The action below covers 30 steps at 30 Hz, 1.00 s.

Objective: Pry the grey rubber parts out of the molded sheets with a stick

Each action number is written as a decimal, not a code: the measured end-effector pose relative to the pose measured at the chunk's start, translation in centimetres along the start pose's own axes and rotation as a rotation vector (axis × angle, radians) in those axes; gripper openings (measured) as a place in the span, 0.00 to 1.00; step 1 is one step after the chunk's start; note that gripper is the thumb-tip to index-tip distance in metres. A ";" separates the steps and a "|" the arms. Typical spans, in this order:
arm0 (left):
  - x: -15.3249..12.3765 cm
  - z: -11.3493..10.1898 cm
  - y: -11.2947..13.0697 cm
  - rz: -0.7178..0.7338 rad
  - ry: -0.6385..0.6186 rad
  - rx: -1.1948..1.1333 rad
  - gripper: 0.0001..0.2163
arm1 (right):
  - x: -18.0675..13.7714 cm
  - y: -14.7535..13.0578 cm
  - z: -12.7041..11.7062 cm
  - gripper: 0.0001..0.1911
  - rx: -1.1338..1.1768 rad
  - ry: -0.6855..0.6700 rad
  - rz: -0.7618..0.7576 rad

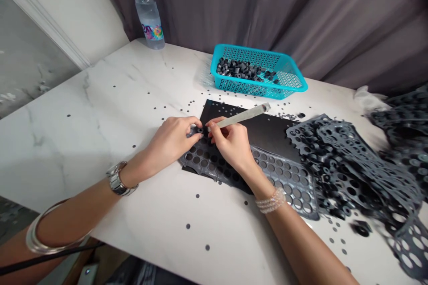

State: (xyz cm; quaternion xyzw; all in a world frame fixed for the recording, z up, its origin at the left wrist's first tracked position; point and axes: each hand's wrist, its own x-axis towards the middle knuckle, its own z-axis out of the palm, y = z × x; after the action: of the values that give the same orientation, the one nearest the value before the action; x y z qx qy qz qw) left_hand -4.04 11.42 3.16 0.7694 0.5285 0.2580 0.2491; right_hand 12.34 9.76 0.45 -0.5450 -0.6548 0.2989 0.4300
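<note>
Between the thumb and forefinger of my left hand [174,138] is a small black ring-shaped piece [200,130]. My right hand [232,142] is closed around a pale, pen-like tool [245,116], whose dark upper end points up to the right. The tool's lower tip is hidden by my fingers, close beside the ring. Beneath both hands lies a dark sheet with rows of round holes [284,169], partly on top of a flat black board [267,136].
A turquoise basket [257,88] at the back holds many small black pieces. To the right are piled black pieces and punched sheets [354,169]. Tiny dark discs [187,226] are scattered over the white table [133,231]. A water bottle [149,13] stands at the back left.
</note>
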 end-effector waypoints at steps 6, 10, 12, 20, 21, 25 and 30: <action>0.3 0.3 -0.3 -0.024 -0.069 0.165 0.09 | 0.0 -0.1 0.0 0.14 -0.052 0.003 -0.046; 0.2 0.4 0.1 -0.010 -0.066 0.144 0.06 | -0.2 -0.3 0.4 0.12 -0.161 0.009 -0.115; -0.2 0.2 0.5 0.004 -0.082 0.089 0.05 | -0.2 -0.4 0.7 0.11 -0.208 0.027 -0.146; 0.9 -2.7 -0.3 -0.334 0.060 -0.923 0.03 | -0.1 0.2 0.4 0.14 0.098 0.066 0.033; 1.2 -2.9 -0.6 -0.425 0.007 -1.082 0.02 | 0.0 0.2 0.3 0.14 0.161 0.086 0.060; 1.7 -2.3 -1.2 -0.663 -0.124 -1.451 0.03 | 0.0 0.1 -0.5 0.15 0.294 0.187 0.119; 1.7 -1.6 -1.1 -0.686 -0.158 -1.590 0.06 | -0.7 -0.5 -2.3 0.15 0.410 0.291 0.177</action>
State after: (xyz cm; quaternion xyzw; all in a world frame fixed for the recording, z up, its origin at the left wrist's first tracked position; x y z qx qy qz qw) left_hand -5.33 13.50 3.83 0.1813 0.3753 0.4071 0.8127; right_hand 14.20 8.83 1.78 -0.5388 -0.4617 0.3802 0.5932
